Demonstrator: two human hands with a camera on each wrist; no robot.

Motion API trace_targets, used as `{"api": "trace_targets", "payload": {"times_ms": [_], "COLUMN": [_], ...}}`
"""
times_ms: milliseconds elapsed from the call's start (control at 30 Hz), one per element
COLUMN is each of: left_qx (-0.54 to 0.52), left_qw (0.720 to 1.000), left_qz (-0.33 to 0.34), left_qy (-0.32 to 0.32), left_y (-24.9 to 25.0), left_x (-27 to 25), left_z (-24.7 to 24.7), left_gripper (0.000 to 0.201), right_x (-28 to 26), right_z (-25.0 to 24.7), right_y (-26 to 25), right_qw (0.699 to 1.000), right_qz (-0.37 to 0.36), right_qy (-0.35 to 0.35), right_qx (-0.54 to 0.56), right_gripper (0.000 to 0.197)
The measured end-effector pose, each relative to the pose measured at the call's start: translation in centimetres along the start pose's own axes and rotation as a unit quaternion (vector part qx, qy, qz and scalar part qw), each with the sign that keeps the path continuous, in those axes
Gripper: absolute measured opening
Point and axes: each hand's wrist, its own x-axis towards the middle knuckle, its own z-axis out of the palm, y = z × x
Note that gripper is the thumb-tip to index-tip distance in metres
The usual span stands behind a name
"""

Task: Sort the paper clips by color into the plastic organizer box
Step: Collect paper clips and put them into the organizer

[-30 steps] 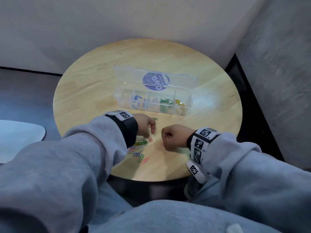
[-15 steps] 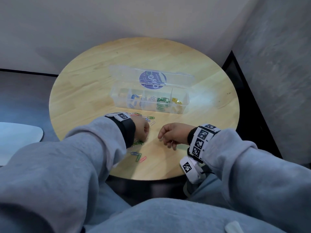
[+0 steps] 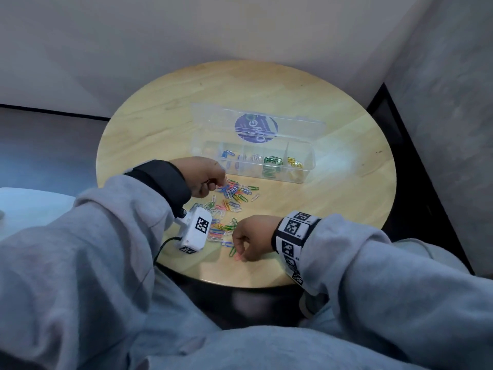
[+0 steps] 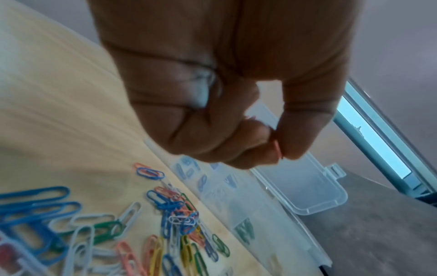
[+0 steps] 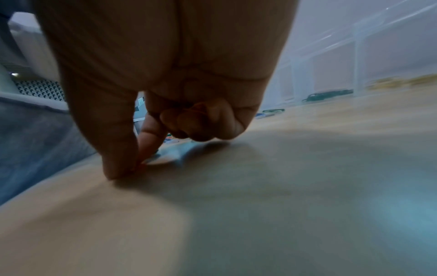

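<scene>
Nearest to you, your right hand (image 3: 250, 237) is down at the near edge of the round table (image 3: 333, 209), thumb and forefinger pinched on one pink clip (image 3: 238, 258) lying flat on the wood, the other fingers curled under. Just left of it lie two more loose clips, a green one (image 3: 232, 251) and a blue one (image 3: 226, 244).

Next out, the loose pile of clips (image 3: 229, 206) spreads between your two hands: blue, white, pink, green, yellow, too tangled to count.

Your left hand (image 4: 227, 104) hangs above the far end of that pile, thumb and forefinger clamped on one pink clip (image 4: 277, 147), clear of the table.

Farthest, one clear organizer box (image 3: 253, 162) sits open, lid (image 3: 293, 126) laid back with a round purple sticker (image 3: 256, 128). Left to right I can see blue, white, green and yellow clips in separate compartments; the leftmost compartment's contents can't be made out.
</scene>
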Motion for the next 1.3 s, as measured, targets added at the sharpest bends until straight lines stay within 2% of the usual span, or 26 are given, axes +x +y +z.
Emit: {"api": "trace_targets", "payload": {"times_ms": [167,300,367,467,567,667,833,933,1000,1067,1133,1200,1233,1300], "left_qx": [-0.134,-0.197,-0.232,-0.286,-0.335,-0.370,-0.365,-0.367,-0.365,-0.354,-0.342,-0.344,-0.348,-0.349], "left_qw": [0.991,0.980,0.973,0.958,0.941,0.926,0.926,0.925,0.925,0.928,0.933,0.933,0.932,0.933], "left_qz": [-0.006,-0.024,-0.022,-0.001,0.019,0.030,0.037,0.040,0.043,0.045,0.042,0.041,0.041,0.040], "left_qy": [0.025,0.003,0.003,0.031,0.051,0.067,0.090,0.091,0.100,0.105,0.106,0.095,0.089,0.082], "left_y": [0.0,-0.2,-0.1,0.4,1.0,1.5,2.2,2.6,2.9,3.2,3.5,3.7,3.7,3.7], "left_x": [-0.2,-0.6,-0.7,-0.7,-0.5,-0.2,0.4,0.9,1.4,1.9,2.3,2.6,2.7,3.0], "left_z": [0.1,-0.4,-0.6,-1.1,-1.9,-2.9,-4.2,-5.0,-5.5,-5.8,-6.0,-6.1,-6.1,-6.2], "left_gripper": [0.021,0.017,0.018,0.020,0.023,0.027,0.027,0.025,0.023,0.020,0.016,0.010,0.008,0.007], "right_x": [-0.4,-1.0,-1.4,-1.7,-1.7,-0.9,1.6,3.2,4.3,5.3,6.2,7.1,7.6,8.4], "right_z": [-0.1,-0.5,-1.4,-3.9,-6.6,-8.7,-10.7,-11.6,-12.1,-12.6,-13.1,-13.4,-13.4,-13.4], "right_y": [0.5,1.1,1.5,2.5,3.2,3.0,1.9,0.8,0.2,-0.3,-0.6,-0.8,-0.8,-0.9], "right_qw": [0.999,0.998,0.998,0.985,0.942,0.865,0.749,0.673,0.640,0.622,0.616,0.627,0.636,0.630], "right_qz": [0.036,0.044,0.058,0.101,0.120,0.113,0.099,0.090,0.073,0.059,0.056,0.054,0.052,0.050], "right_qy": [0.007,-0.006,0.007,0.055,0.090,0.149,0.213,0.210,0.193,0.188,0.194,0.206,0.216,0.217], "right_qx": [-0.031,-0.049,-0.006,0.126,0.300,0.466,0.619,0.704,0.741,0.758,0.762,0.749,0.740,0.744], "right_gripper": [0.005,0.005,0.002,0.014,0.018,0.017,0.031,0.030,0.028,0.029,0.026,0.023,0.028,0.038]}}
